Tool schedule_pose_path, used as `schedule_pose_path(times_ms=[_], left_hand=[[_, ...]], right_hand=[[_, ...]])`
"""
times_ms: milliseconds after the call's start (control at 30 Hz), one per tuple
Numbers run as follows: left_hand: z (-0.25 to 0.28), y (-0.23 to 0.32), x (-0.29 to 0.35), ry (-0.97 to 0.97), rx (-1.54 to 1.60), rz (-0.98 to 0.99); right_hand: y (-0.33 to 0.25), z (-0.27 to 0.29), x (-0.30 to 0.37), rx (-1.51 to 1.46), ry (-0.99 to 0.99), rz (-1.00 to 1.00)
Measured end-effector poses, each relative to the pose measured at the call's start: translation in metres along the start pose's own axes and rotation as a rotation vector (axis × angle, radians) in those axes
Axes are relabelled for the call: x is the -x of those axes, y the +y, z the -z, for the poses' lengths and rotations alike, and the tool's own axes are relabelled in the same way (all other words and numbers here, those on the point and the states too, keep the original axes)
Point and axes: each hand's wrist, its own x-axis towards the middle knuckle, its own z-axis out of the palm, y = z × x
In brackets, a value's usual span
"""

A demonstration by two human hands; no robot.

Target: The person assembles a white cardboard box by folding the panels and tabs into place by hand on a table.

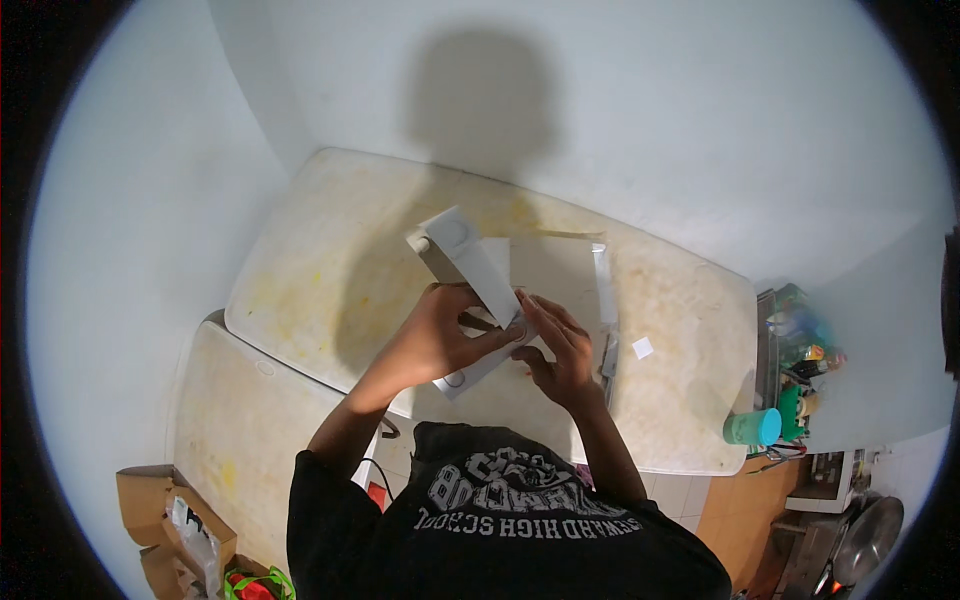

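Over the table point(680, 400) I hold a white folded card piece point(482, 275), bent into angled panels with round outlines on them. My left hand point(440, 335) grips it from the left, with its thumb stretched toward the fold near the middle. At the right side of that fold, my right hand point(562, 345) pinches the card between its fingers and thumb. One panel rises away to the upper left, and a lower panel point(460, 380) shows beneath my left wrist. Part of the card is hidden behind my fingers.
A flat pale sheet point(565, 262) with silvery strips along its right edge lies beyond my hands. Right of it rests a small white square point(642, 347). A turquoise container point(752, 428) stands at the right edge. An open cardboard box point(150, 510) sits lower left.
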Motion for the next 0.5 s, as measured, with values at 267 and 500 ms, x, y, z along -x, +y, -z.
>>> schedule_pose_path(times_ms=[267,500], left_hand=[[-0.009,-0.017,0.006,0.093,-0.094,0.020],[-0.019,-0.036,0.003,0.165,0.109,0.023]], right_hand=[[-0.001,-0.009,0.006,0.057,0.062,0.029],[0.003,-0.012,0.012,0.005,0.105,-0.012]])
